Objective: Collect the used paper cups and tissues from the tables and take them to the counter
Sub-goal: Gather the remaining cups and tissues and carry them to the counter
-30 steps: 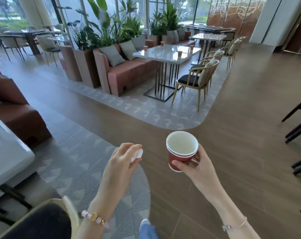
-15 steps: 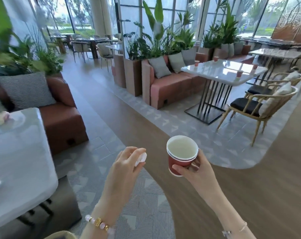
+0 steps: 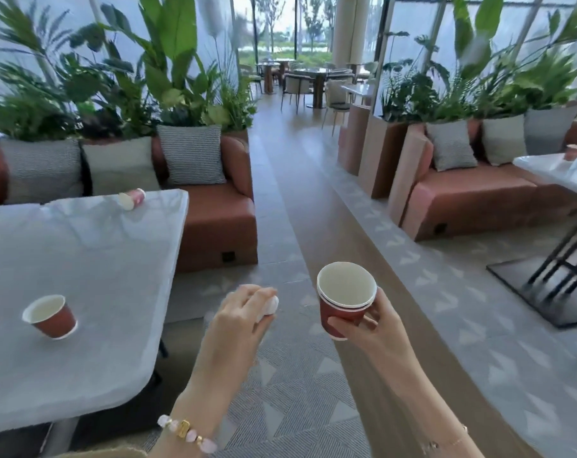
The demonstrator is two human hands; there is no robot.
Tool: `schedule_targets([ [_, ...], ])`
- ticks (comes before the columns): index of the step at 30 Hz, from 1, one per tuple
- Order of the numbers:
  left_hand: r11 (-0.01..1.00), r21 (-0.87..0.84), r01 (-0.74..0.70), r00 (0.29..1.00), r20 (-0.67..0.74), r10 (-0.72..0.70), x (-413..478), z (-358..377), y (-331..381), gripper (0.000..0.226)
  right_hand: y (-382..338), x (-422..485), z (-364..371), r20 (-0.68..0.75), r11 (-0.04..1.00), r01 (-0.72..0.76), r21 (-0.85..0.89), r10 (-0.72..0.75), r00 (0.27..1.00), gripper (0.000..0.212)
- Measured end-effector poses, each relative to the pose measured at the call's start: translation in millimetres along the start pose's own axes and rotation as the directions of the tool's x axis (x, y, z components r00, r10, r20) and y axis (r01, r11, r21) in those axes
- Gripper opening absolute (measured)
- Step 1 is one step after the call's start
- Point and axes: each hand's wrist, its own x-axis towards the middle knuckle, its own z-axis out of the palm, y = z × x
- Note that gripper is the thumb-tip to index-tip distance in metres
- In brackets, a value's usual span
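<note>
My right hand (image 3: 368, 328) grips a stack of red paper cups (image 3: 343, 300) held upright in front of me. My left hand (image 3: 239, 317) is curled round a crumpled white tissue (image 3: 270, 305) beside the stack. On the grey table (image 3: 92, 285) at my left stands a red paper cup (image 3: 51, 316), slightly tilted. Another cup (image 3: 132, 198) lies on its side near the table's far edge. A further cup (image 3: 574, 151) stands on the table at the far right (image 3: 551, 170).
A brown sofa (image 3: 214, 219) with cushions and tall plants stands behind the left table. A pink sofa (image 3: 472, 200) and planters line the right side. A wooden aisle (image 3: 300, 200) runs ahead between them. The right table's black legs (image 3: 564, 259) stand on patterned floor.
My view has swung to the left: the left table with its two cups has come into sight and the right table has slid to the edge. Both hands keep their holds.
</note>
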Motion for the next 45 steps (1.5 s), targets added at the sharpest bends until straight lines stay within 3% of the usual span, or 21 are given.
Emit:
schedule_targets([
  [14, 0.927, 0.152, 0.344, 0.936, -0.140, -0.324, 119.1, 25.1, -92.4, 0.038, 23.8, 221.5, 65.1, 0.337, 1.000, -0.006, -0.005, 0.007, 0.941, 0.063],
  [31, 0.786, 0.218, 0.579, 0.800, -0.340, -0.495, 251.0, -35.1, -326.5, 0.031, 39.6, 449.9, 334.5, 0.683, 1.000, -0.001, 0.019, -0.012, 0.730, 0.063],
  [39, 0.651, 0.172, 0.739, 0.646, -0.453, -0.614, 262.0, -52.5, -386.2, 0.035, 54.3, 500.9, 433.1, 0.821, 1.000, -0.020, -0.013, 0.022, 0.571, 0.065],
  [45, 0.484, 0.091, 0.871, 0.436, -0.599, -0.672, 260.1, -63.0, -416.6, 0.028, 67.1, 523.0, 510.4, 0.936, 1.000, -0.012, -0.019, 0.022, 0.352, 0.062],
])
